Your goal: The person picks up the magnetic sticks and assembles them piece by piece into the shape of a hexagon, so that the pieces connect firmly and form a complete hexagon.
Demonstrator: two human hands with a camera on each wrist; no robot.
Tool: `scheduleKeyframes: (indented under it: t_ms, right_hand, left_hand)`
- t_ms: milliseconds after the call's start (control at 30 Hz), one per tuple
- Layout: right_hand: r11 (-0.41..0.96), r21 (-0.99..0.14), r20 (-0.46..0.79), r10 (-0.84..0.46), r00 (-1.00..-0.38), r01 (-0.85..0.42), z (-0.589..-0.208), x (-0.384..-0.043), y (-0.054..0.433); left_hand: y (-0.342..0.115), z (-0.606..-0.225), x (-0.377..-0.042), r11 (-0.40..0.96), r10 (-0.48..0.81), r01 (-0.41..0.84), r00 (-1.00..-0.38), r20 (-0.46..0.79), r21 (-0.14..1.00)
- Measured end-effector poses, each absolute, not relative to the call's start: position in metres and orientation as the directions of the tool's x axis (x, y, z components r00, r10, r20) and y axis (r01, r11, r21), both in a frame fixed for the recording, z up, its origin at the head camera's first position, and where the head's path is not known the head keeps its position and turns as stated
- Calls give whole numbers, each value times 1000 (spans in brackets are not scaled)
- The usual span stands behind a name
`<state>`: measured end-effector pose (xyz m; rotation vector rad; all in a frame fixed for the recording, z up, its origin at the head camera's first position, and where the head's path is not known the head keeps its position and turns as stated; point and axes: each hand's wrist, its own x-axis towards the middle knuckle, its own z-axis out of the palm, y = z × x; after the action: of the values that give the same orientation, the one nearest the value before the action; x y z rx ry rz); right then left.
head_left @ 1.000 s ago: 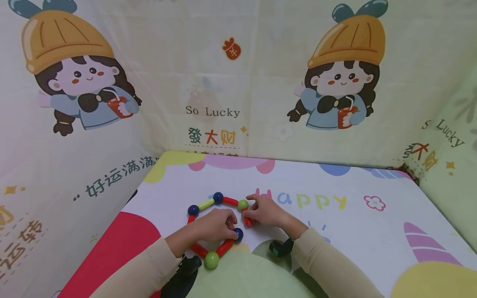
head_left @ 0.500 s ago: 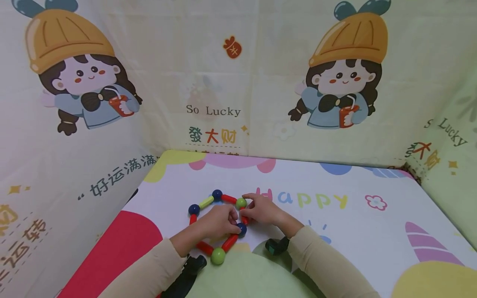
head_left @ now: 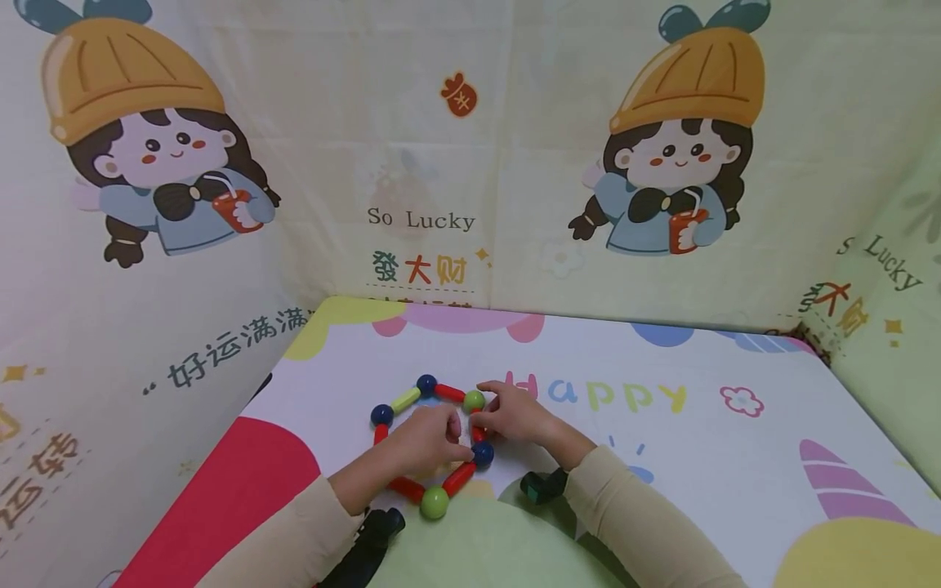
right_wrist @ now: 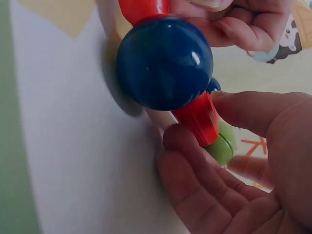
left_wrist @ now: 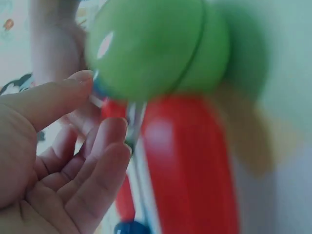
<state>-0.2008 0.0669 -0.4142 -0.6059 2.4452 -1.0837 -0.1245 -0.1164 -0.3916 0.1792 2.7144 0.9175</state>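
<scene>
A ring of toy rods and balls lies on the table, its blue ball [head_left: 482, 453] at the right joined to a red rod [head_left: 460, 478] and a near green ball [head_left: 434, 503]. My left hand [head_left: 430, 441] pinches that blue ball from the left; its fingers partly hide the contact. My right hand [head_left: 518, 412] pinches the right-hand red rod [right_wrist: 197, 119], which meets the blue ball in the right wrist view. Above the rod sits the far green ball [head_left: 474, 401], by the right index finger. My left hand and forearm cover part of the ring's left side.
Two more blue balls, one at the back [head_left: 426, 385] and one at left [head_left: 381, 415], are linked by a yellow-green rod [head_left: 406, 399]. Black wrist devices lie under the left [head_left: 375, 531] and right [head_left: 542, 487] forearms. A printed cloth [head_left: 529, 163] hangs behind the table.
My left hand has moved the blue ball right and away from me, up to the red rod's near end. The near green ball shifted right with it. My right hand moved slightly left.
</scene>
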Motion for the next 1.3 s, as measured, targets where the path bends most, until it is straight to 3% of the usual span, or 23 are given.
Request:
scheduleKeyframes:
  t_ms: [300, 633, 1033, 1300]
  right_hand:
    - [610, -738, -160, -573, -804, -288, -404, -185, 77]
    - [581, -732, -151, -648, -747, -356, -405, -175, 83]
    - [652, -687, -122, -539, -833, -321, -404, -185, 101]
    - [653, -683, -94, -523, -847, -328, -403, -186, 109]
  left_hand:
    - [-167, -377, -135, 813, 139, 70, -987, -75, 578]
    - [-216, -401, -148, 835, 42, -49, -987, -153, 548]
    - [-215, -413, -140, 745, 56, -57, -988, -147, 665]
    - [-206, -412, -143, 738, 57, -40, -991, -121, 674]
